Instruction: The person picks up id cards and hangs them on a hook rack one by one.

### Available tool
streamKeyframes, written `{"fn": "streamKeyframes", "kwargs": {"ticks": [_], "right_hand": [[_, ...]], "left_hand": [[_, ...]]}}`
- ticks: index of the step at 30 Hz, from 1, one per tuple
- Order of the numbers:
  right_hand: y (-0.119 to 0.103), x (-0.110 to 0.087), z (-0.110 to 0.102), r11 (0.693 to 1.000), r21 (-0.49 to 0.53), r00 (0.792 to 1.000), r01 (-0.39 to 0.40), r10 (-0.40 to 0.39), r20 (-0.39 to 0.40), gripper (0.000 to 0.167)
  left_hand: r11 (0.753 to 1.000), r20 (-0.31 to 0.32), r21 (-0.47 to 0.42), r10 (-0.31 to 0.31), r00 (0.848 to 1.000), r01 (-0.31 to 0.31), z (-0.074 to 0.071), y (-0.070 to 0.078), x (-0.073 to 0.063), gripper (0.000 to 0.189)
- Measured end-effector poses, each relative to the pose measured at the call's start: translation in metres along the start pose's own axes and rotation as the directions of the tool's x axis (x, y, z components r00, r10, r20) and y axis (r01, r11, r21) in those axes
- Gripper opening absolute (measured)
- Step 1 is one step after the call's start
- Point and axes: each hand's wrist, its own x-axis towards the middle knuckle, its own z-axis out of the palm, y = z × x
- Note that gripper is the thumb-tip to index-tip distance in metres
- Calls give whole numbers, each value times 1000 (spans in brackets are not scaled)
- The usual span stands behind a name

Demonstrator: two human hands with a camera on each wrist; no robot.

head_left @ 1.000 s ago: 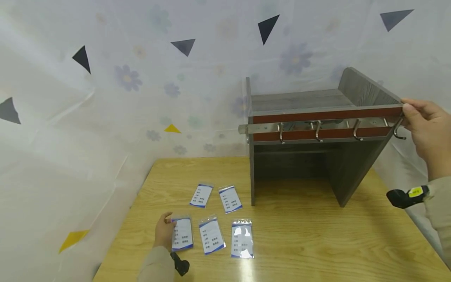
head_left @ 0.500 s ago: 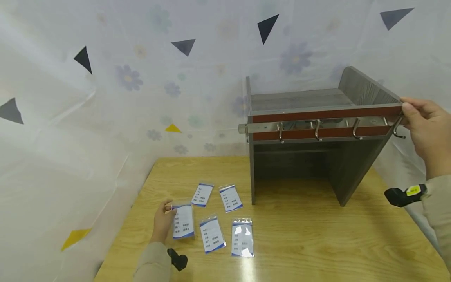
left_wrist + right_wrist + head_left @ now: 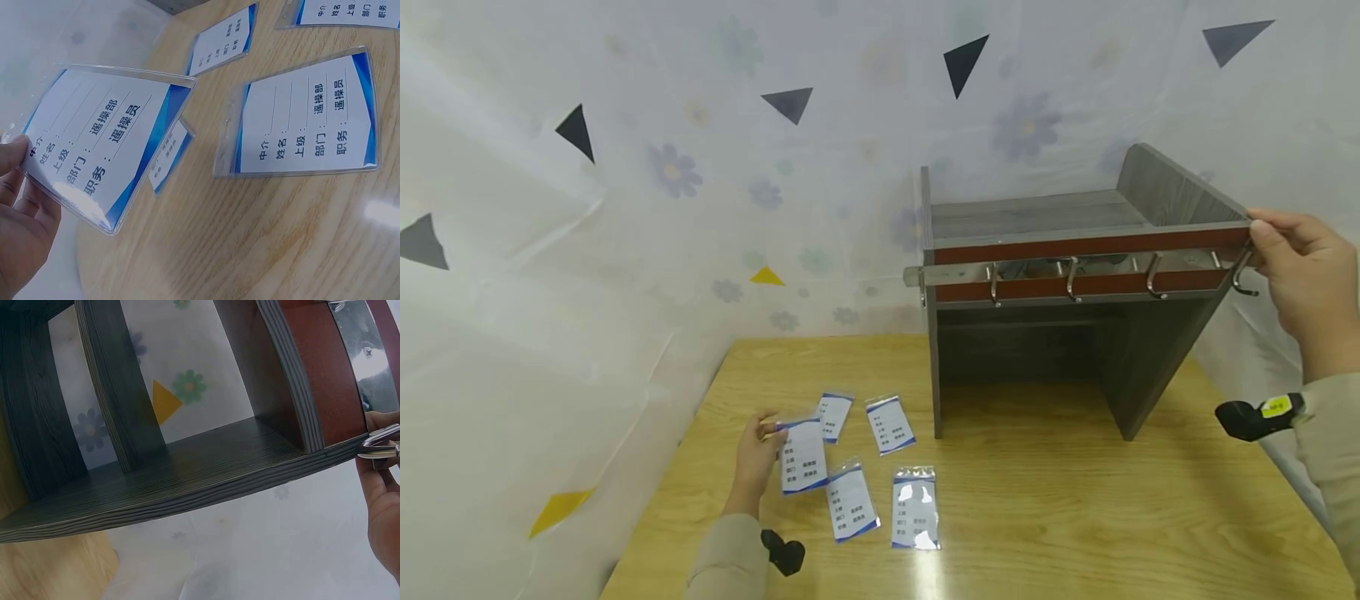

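My left hand (image 3: 757, 458) pinches the top edge of a clear-sleeved name badge (image 3: 94, 134), a white card with blue corners. It is raised and tilted over the table, overlapping two other badges in the head view. On the wood beneath lie a partly covered badge (image 3: 837, 411), a far badge (image 3: 890, 425), a near badge (image 3: 852, 504) and a glare-streaked badge (image 3: 915, 510). At the grey shelf's (image 3: 1037, 210) front right corner, my right hand (image 3: 1311, 279) holds the end of a metal hook rail (image 3: 966, 273), its thumb in front and its fingers partly hidden behind.
The shelf unit stands on the wooden table (image 3: 1037, 508), its side panels reaching down to the tabletop. Several curved hooks hang from the rail, whose left end juts past the side panel. A pale patterned sheet (image 3: 850, 167) covers the walls behind.
My left hand has lifted its badge off the table and carried it away from me and slightly right, over its neighbours. My right hand keeps its hold at the rail's end.
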Motion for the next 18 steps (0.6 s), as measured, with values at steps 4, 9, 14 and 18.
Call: {"fn": "streamKeyframes", "kwargs": {"ticks": [4,9,14,18], "right_hand": [[-1,0,0,998,57,1000,4,-4,0,24],[-1,0,0,997,79,1000,2,-1,-2,23],[-3,0,1,995,101,1000,5,-5,-1,23],[-3,0,1,996,91,1000,1,0,-1,23]], "left_hand": [[999,12,-36,39,999,-39,5,6,-1,36],[995,31,-64,76,997,-74,12,15,-3,37],[992,43,-95,87,995,-83,20,25,-6,35],[983,57,-139,127,990,-118,26,30,-9,34]]}}
